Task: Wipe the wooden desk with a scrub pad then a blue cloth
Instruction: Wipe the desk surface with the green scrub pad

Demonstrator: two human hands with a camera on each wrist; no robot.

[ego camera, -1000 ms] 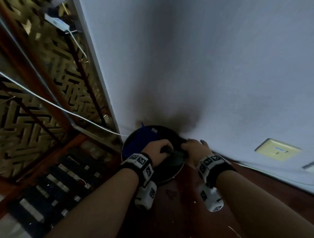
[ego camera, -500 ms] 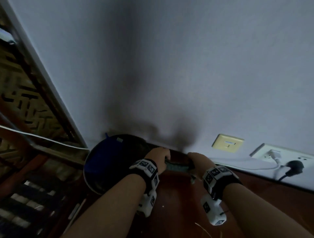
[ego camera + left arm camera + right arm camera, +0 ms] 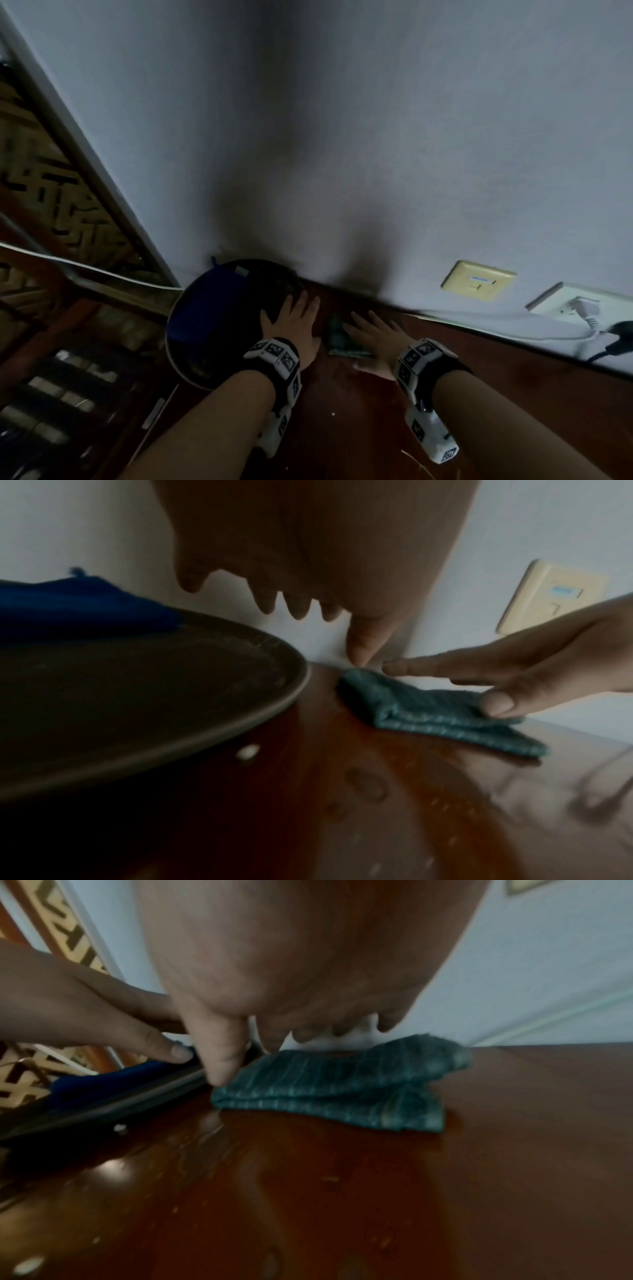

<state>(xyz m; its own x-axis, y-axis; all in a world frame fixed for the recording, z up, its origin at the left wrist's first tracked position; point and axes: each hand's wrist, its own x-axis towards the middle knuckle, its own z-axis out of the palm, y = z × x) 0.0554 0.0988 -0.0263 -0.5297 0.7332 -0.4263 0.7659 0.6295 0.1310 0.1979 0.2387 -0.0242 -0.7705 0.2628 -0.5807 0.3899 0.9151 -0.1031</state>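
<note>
We see the folded green scrub pad (image 3: 441,718) lying on the wooden desk (image 3: 359,428), close to the wall (image 3: 376,137). The right hand (image 3: 373,337) lies flat on it, fingers straight and spread, thumb pressing its near edge. The left hand (image 3: 294,325), fingers likewise extended, reaches over the rim of the dark round tray (image 3: 171,696), holding nothing. The blue cloth (image 3: 209,308) rests in that tray.

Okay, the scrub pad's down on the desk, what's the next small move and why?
Probably slide the scrub pad across the desk under the right hand: its fingers already lie flat on it, droplets and crumbs sit just ahead, and the blue cloth waits in the dark tray.
</note>
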